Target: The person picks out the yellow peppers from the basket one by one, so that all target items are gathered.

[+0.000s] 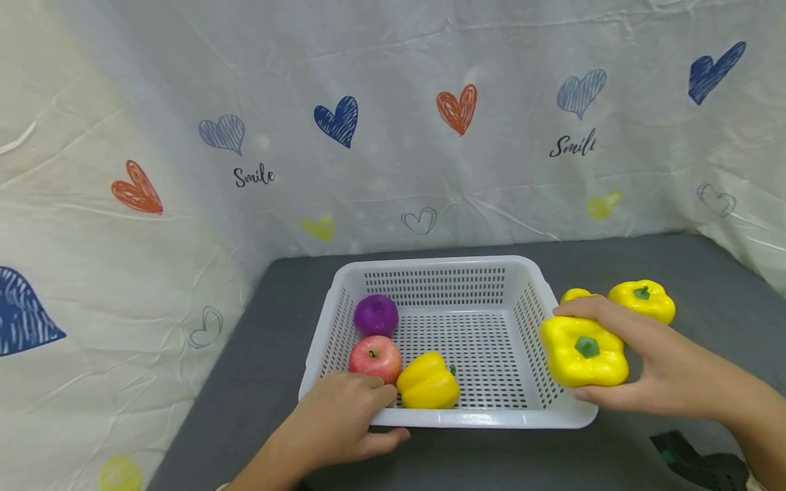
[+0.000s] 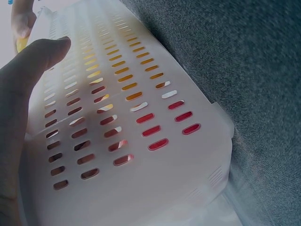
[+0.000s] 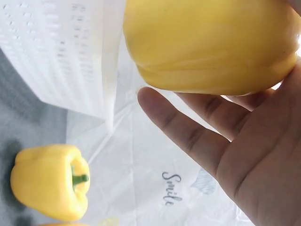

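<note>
In my right hand I grip a yellow bell pepper, its green stem towards me, raised at the right rim of a white plastic basket. The right wrist view shows the same pepper between thumb and fingers. My left hand holds the basket's near rim at the left, fingers over the edge and thumb outside. Inside the basket, along its left side, lie a purple onion-like vegetable, a red apple and another yellow bell pepper.
Right of the basket, on the grey table, are a yellow bell pepper and a second one partly hidden by my hand. A black object is at the lower right. A white sheet printed with hearts hangs behind.
</note>
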### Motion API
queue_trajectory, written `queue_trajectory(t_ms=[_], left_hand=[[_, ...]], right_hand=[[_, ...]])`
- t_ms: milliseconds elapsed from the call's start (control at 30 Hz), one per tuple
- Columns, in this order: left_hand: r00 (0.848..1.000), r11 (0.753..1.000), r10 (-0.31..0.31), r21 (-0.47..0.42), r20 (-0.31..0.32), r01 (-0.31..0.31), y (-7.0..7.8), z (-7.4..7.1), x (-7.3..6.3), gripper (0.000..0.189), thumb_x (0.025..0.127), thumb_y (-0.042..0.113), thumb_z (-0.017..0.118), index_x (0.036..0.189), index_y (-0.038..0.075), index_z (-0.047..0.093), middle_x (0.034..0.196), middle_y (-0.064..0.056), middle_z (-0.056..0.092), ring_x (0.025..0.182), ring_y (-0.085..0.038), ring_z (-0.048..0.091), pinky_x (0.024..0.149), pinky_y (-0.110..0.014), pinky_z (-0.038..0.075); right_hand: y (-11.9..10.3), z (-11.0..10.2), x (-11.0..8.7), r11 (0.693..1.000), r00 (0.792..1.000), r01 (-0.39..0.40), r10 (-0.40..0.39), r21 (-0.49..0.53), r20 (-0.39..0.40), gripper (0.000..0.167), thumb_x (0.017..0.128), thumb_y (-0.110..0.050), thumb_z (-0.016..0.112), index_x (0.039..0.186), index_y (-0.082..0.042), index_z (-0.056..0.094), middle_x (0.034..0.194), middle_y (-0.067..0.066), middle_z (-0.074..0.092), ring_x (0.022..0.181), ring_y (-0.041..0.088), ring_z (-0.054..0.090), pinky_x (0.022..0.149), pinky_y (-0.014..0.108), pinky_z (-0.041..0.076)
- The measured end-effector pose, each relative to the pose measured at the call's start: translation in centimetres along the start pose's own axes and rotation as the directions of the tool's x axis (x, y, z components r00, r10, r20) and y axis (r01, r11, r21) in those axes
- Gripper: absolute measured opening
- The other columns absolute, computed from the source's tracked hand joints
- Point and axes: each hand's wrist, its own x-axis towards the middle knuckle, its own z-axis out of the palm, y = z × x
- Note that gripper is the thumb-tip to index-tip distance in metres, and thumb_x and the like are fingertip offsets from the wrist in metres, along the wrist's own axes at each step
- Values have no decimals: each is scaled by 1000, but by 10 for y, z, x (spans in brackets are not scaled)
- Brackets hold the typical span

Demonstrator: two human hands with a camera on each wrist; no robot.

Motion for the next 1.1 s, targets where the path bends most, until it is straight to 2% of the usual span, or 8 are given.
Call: queue_trajectory(t_ms=[167, 300, 367, 567, 733, 800, 967, 1100], left_hand=[[1000, 1000, -2, -3, 7, 3, 0, 0, 1, 36, 85, 53, 71, 76, 23, 53, 64, 13, 35, 55, -4, 35, 49, -19, 30], [1000, 1000, -4, -6, 16, 4, 0, -1, 2, 36, 85, 54, 70, 77, 23, 54, 64, 13, 36, 56, -4, 36, 50, -19, 31], [1000, 1000, -5, -5, 18, 5, 0, -1, 1, 36, 85, 54, 70, 77, 23, 54, 64, 13, 36, 56, -4, 36, 50, -19, 31], [1000, 1000, -6, -8, 24, 6, 1, -1, 1, 37, 86, 55, 70, 76, 23, 53, 64, 13, 36, 56, -4, 36, 50, -19, 31], [1000, 1000, -9, -14, 28, 9, 1, -1, 1, 37, 86, 55, 69, 76, 23, 53, 64, 13, 36, 55, -4, 36, 50, -19, 31], [999, 1000, -11, -17, 32, 11, 1, -1, 2, 36, 86, 55, 69, 77, 23, 54, 64, 13, 36, 56, -4, 36, 50, -19, 31], [999, 1000, -15, -27, 44, 16, 1, -1, 2, 36, 86, 54, 70, 78, 23, 55, 64, 13, 37, 56, -4, 37, 50, -18, 32], [998, 999, -20, -32, 58, 22, 1, -2, 2, 36, 86, 55, 69, 79, 22, 55, 64, 13, 37, 56, -4, 37, 50, -19, 33]], right_hand=[[3, -5, -8, 997, 998, -54, 53, -49, -19, 93, 57, -28, 99, 137, -26, 53, 122, -12, 57, 97, 8, 50, 74, 27, 47], [10, -10, -15, 996, 998, -61, 60, -65, -21, 96, 55, -26, 100, 139, -25, 53, 127, -11, 56, 101, 7, 49, 77, 22, 45], [16, -13, -19, 994, 996, -92, 91, -54, -9, 96, 55, -24, 100, 139, -26, 53, 128, -10, 55, 101, 7, 49, 77, 21, 45], [35, -17, -29, 966, 965, -254, 256, -41, 59, 93, 59, -22, 98, 137, -28, 49, 121, 5, 54, 92, 9, 50, 67, 25, 47], [45, -16, -29, 948, 944, -307, 314, -78, 102, 89, 63, -28, 96, 134, -22, 45, 113, 8, 56, 85, 12, 50, 65, 25, 47], [48, -14, -28, 951, 947, -295, 304, -97, 101, 87, 62, -30, 97, 133, -23, 47, 113, 6, 57, 87, 12, 50, 67, 25, 46], [57, -12, -29, 967, 975, -204, 216, -153, 59, 84, 59, -33, 98, 130, -26, 55, 120, -3, 55, 98, 5, 45, 72, 23, 46], [65, -9, -31, 974, 974, -197, 207, -110, 90, 82, 61, -31, 97, 131, -20, 55, 122, 2, 52, 97, 2, 46, 68, 23, 50]])
